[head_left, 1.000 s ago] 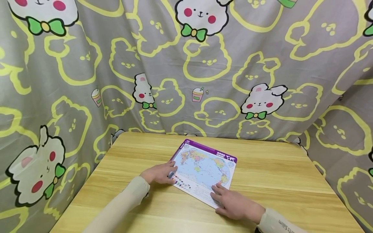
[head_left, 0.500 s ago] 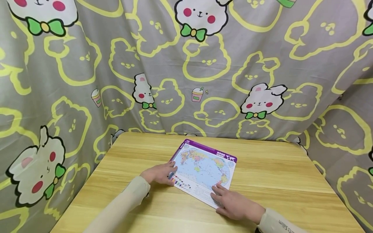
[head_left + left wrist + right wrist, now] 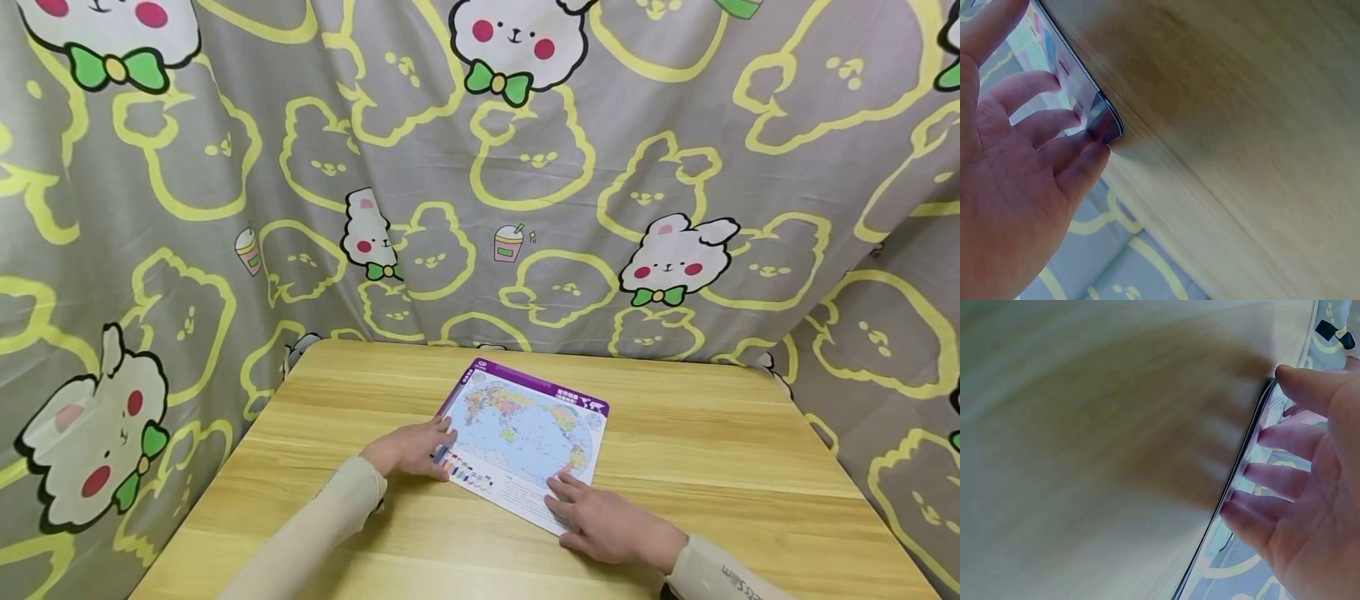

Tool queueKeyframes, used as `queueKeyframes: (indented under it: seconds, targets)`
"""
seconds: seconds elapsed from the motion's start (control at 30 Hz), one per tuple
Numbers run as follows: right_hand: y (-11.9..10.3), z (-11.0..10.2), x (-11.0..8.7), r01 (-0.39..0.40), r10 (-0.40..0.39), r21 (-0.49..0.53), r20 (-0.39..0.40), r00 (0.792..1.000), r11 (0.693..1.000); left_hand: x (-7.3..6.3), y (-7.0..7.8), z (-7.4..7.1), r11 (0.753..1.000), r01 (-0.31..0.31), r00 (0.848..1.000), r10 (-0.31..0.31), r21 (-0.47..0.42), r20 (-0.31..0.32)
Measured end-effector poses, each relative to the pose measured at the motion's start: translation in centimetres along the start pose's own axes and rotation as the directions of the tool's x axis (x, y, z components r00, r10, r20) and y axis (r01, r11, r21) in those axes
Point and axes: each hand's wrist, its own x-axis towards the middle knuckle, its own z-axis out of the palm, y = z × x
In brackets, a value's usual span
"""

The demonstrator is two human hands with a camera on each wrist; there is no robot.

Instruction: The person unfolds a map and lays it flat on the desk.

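Note:
A flat world map sheet point(image 3: 517, 429) with a purple top band lies aslant on the wooden table. My left hand point(image 3: 408, 447) rests at its left edge, fingers spread over the lower left corner. Over the lower right corner, my right hand point(image 3: 603, 521) lies with its fingers extended onto the printed face. In the left wrist view the left fingertips point(image 3: 1072, 119) touch the map's surface beside a rounded corner. The right wrist view shows the right fingertips point(image 3: 1250, 472) along the map's dark edge, the thumb at the corner. The palms hide small parts of the lower corners.
The table point(image 3: 720, 450) has light wood grain and extends past the map on all sides. Grey curtains point(image 3: 450, 150) with yellow outlines and rabbit faces hang behind it and at both sides. Beige sleeves point(image 3: 315, 525) cover both forearms.
My right hand has shifted very slightly to the right. The left hand and the map stay nearly where they were.

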Motion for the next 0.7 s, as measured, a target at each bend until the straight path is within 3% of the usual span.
queueKeyframes:
  seconds: [0.7]
  targets:
    - [0.46, -0.24, -0.05, -0.020, 0.020, 0.029, 0.023, 1.000, 0.999, -0.45, 0.47, 0.13, 1.000, 0.006, 1.000, -0.005, 0.012, -0.015]
